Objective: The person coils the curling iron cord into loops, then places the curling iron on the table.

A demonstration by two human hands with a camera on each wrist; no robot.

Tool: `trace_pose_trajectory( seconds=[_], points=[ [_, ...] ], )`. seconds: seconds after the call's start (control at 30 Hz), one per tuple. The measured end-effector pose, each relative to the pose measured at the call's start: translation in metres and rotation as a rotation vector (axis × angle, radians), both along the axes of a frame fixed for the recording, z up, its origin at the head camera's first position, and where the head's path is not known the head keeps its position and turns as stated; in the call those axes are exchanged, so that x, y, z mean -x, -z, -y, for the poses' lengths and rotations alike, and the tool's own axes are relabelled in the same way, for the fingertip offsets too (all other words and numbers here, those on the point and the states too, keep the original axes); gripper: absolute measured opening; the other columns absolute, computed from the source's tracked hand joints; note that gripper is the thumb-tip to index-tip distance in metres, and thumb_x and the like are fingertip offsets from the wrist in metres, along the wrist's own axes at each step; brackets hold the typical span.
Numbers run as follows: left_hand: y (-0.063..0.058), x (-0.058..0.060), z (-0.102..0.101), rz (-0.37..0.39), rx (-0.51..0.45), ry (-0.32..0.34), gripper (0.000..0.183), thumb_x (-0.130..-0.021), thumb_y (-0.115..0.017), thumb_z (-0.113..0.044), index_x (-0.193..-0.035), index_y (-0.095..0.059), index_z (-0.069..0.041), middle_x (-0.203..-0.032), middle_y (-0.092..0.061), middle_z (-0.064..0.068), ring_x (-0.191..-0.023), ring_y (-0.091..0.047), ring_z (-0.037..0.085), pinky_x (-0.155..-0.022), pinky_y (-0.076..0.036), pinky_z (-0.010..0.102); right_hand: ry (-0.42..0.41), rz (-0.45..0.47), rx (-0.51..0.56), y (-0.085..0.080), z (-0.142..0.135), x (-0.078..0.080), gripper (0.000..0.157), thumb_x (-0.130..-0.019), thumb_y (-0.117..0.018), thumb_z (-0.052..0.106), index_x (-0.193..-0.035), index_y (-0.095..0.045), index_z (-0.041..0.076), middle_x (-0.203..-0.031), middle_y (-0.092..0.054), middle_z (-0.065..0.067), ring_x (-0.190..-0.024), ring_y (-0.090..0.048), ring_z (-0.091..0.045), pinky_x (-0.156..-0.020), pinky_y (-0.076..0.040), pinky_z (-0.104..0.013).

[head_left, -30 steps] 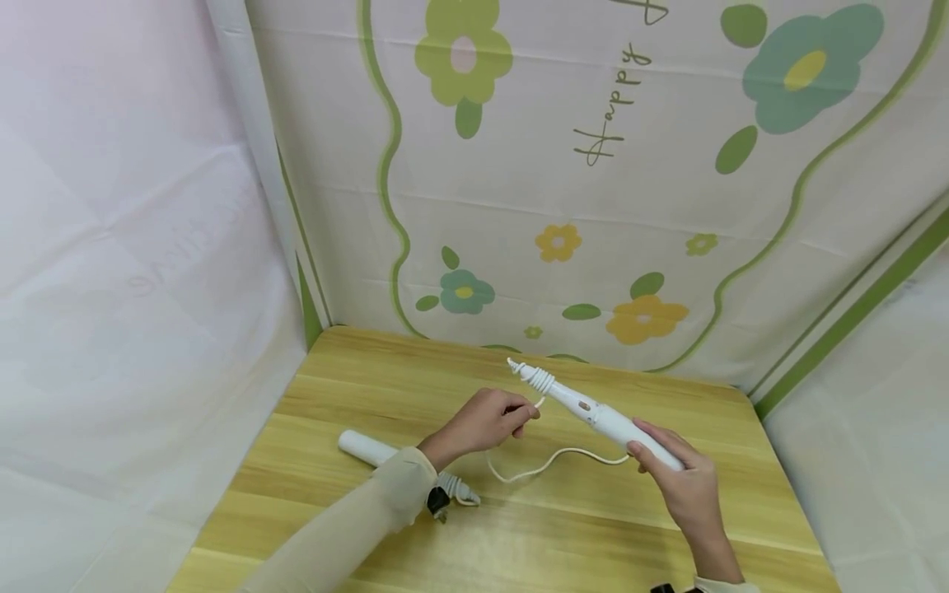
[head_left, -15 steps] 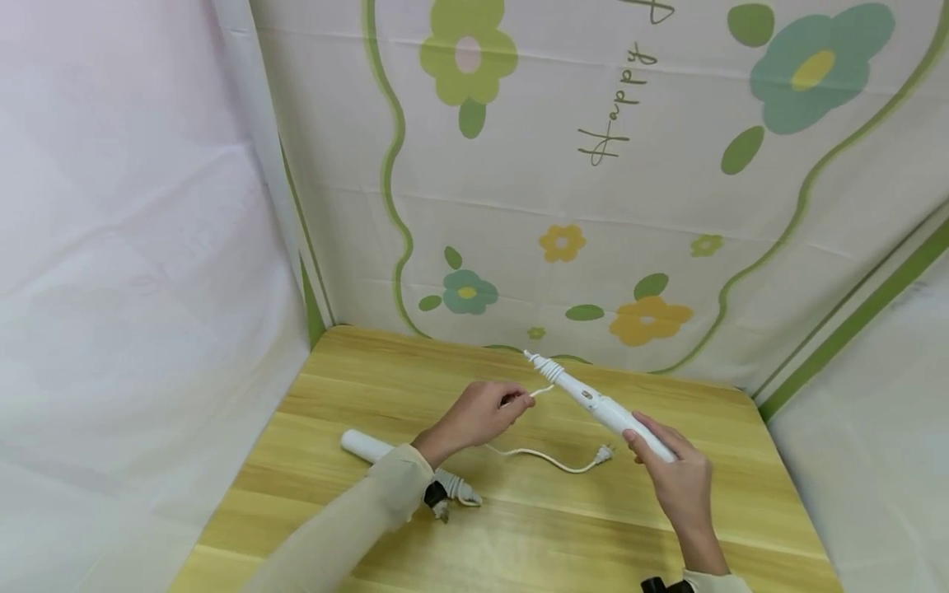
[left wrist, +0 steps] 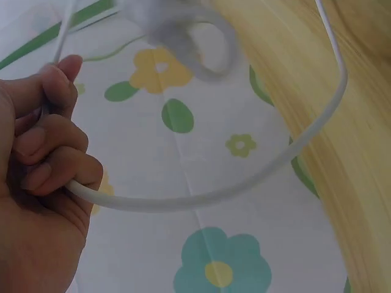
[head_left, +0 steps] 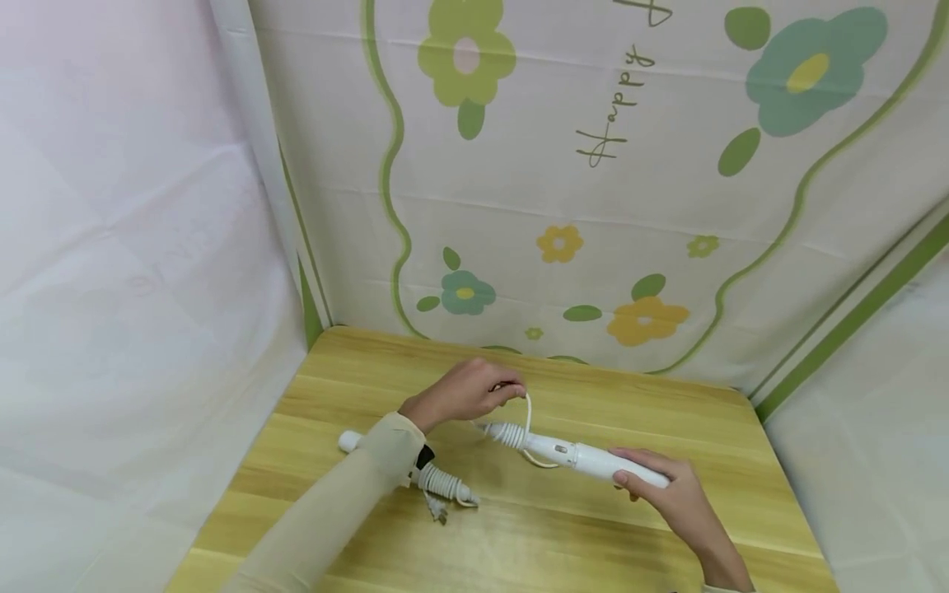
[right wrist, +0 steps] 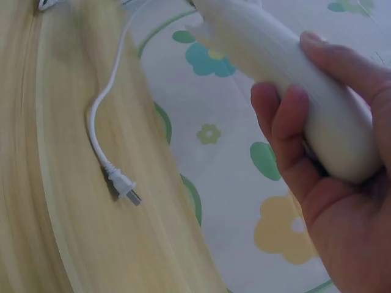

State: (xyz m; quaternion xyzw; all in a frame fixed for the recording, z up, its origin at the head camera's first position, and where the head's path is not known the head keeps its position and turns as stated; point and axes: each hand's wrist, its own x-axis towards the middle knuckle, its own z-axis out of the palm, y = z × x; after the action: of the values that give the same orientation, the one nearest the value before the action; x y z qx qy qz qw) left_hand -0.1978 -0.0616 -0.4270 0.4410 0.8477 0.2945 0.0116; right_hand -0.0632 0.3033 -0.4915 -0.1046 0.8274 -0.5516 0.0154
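Observation:
My right hand (head_left: 670, 482) grips the plain end of a white wand-shaped electric appliance (head_left: 593, 461), fingers wrapped round its body. Several turns of its white power cord (head_left: 529, 416) circle the narrow end, which points left. Between thumb and fingers of my left hand (head_left: 463, 391) the cord is pinched just above those turns. In the left wrist view a loop of the cord (left wrist: 165, 204) hangs out from the curled fingers. The cord's two-pin plug (right wrist: 121, 182) shows over the wooden table in the right wrist view.
A second white wand (head_left: 445, 484), its cord wound round its narrow end, lies on the wooden table (head_left: 563, 543), partly hidden by the left sleeve. Its plug (head_left: 437, 509) lies beside it. A flower-printed cloth wall (head_left: 519, 181) rises behind the table's far edge.
The held wand has swung flatter, its corded end dropping down and left. My left hand has moved up and slightly left with the cord. The plug seen earlier in the head view is out of sight there.

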Motion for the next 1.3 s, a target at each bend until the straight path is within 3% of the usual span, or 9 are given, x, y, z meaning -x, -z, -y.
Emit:
trace_pose_trajectory(
  seconds=[0.23,0.47,0.63,0.73,0.83,0.97,1.1,1.3],
  points=[
    [0.005,0.005,0.005,0.209,-0.03,0.074,0.022,-0.115,-0.059,-0.03,-0.109,-0.08,-0.024,-0.077,-0.068,-0.008,-0.06,-0.045,0.003,-0.064,-0.042,0.023,-0.115,0.009,0.133,-0.004,-0.009,-0.005,0.033,-0.105,-0.064,-0.008,-0.136,-0.07,-0.007,-0.129,-0.077,0.014,-0.081,-0.071,-0.018,-0.07,-0.06,-0.031],
    [0.019,0.003,-0.001,0.357,-0.137,0.131,0.025,-0.115,-0.058,-0.021,-0.108,-0.081,-0.014,-0.084,-0.075,-0.004,-0.068,-0.053,0.001,-0.069,-0.047,0.022,-0.161,-0.056,0.479,-0.003,-0.013,-0.003,0.041,-0.103,-0.053,-0.02,-0.135,-0.074,-0.004,-0.126,-0.08,-0.001,-0.086,-0.076,-0.013,-0.07,-0.06,-0.025],
    [0.031,-0.01,-0.011,0.484,-0.211,0.137,0.021,-0.114,-0.058,-0.015,-0.11,-0.078,-0.006,-0.089,-0.077,0.0,-0.08,-0.07,0.009,-0.081,-0.054,0.024,-0.136,-0.081,0.629,-0.004,-0.011,-0.002,0.041,-0.107,-0.049,-0.018,-0.14,-0.07,-0.006,-0.128,-0.079,-0.006,-0.089,-0.078,-0.014,-0.073,-0.06,-0.023],
    [0.032,-0.017,-0.017,0.529,-0.214,0.096,0.024,-0.116,-0.057,-0.024,-0.112,-0.079,-0.014,-0.087,-0.077,-0.005,-0.077,-0.071,0.011,-0.071,-0.052,0.024,-0.072,-0.103,0.659,-0.004,-0.007,-0.002,0.039,-0.107,-0.049,-0.019,-0.14,-0.068,-0.01,-0.124,-0.08,-0.008,-0.087,-0.078,-0.015,-0.072,-0.06,-0.022],
    [0.031,-0.023,-0.021,0.512,-0.199,0.045,0.029,-0.116,-0.055,-0.031,-0.106,-0.081,-0.022,-0.079,-0.076,-0.008,-0.06,-0.058,0.008,-0.059,-0.04,0.024,0.022,-0.127,0.637,-0.006,-0.003,-0.002,0.035,-0.105,-0.051,-0.02,-0.137,-0.065,-0.017,-0.119,-0.081,-0.009,-0.083,-0.078,-0.016,-0.069,-0.059,-0.023],
    [0.031,-0.028,-0.024,0.485,-0.19,-0.024,0.032,-0.117,-0.054,-0.033,-0.103,-0.082,-0.025,-0.075,-0.074,-0.01,-0.051,-0.036,0.005,-0.056,-0.032,0.023,0.172,-0.144,0.47,-0.01,0.004,0.0,0.032,-0.101,-0.062,-0.017,-0.133,-0.065,-0.02,-0.108,-0.084,-0.003,-0.074,-0.077,-0.012,-0.065,-0.059,-0.022],
    [0.031,-0.035,-0.028,0.443,-0.172,-0.094,0.032,-0.118,-0.052,-0.032,-0.108,-0.081,-0.022,-0.075,-0.073,-0.01,-0.052,-0.039,0.004,-0.057,-0.034,0.022,0.274,-0.161,0.28,-0.01,0.009,0.004,0.033,-0.098,-0.072,-0.013,-0.131,-0.069,-0.017,-0.099,-0.084,0.005,-0.067,-0.073,-0.01,-0.064,-0.058,-0.022],
    [0.03,-0.042,-0.032,0.401,-0.125,-0.159,0.031,-0.117,-0.053,-0.03,-0.111,-0.08,-0.016,-0.078,-0.075,-0.005,-0.05,-0.037,0.005,-0.056,-0.035,0.021,0.346,-0.196,0.173,-0.004,0.011,0.006,0.034,-0.094,-0.077,-0.013,-0.128,-0.073,-0.013,-0.102,-0.082,0.012,-0.066,-0.072,-0.009,-0.063,-0.058,-0.02]
  ],
)
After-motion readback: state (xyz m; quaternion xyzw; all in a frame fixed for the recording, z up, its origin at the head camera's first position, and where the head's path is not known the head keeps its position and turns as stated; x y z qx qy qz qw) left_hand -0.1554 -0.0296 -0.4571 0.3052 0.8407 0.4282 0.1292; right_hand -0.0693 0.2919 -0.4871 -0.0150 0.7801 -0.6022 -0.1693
